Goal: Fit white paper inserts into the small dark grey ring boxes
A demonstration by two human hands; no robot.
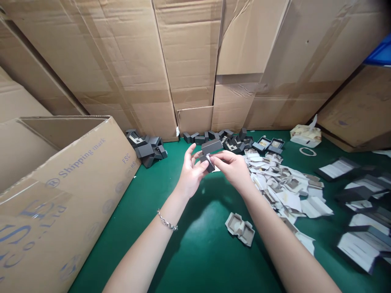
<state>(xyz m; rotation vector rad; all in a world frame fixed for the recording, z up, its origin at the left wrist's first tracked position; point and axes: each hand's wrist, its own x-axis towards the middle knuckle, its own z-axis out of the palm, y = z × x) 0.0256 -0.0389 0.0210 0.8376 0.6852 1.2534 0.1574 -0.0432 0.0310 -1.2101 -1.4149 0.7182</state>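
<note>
My left hand point(193, 174) holds a small black hinged box point(212, 145) above the green table, its lid raised. Thumb and fingers are wrapped round the box's lower part. Close against the opening, my right hand point(232, 166) has its thumb and forefinger pinched together. A small whitish bit shows at those fingertips, too little to name. Below the hands, a grey moulded insert point(240, 229) lies unfolded on the table. To the right of my right hand spreads a heap of white and grey paper inserts point(287, 191).
A large open carton point(100, 175) stands at left. Black boxes point(149, 150) are piled beside it, with several more black boxes point(232, 140) along the back. Open black boxes point(363, 219) lie at right. A tissue pack point(305, 135) and white ring point(307, 151) sit back right. Cardboard walls the rear.
</note>
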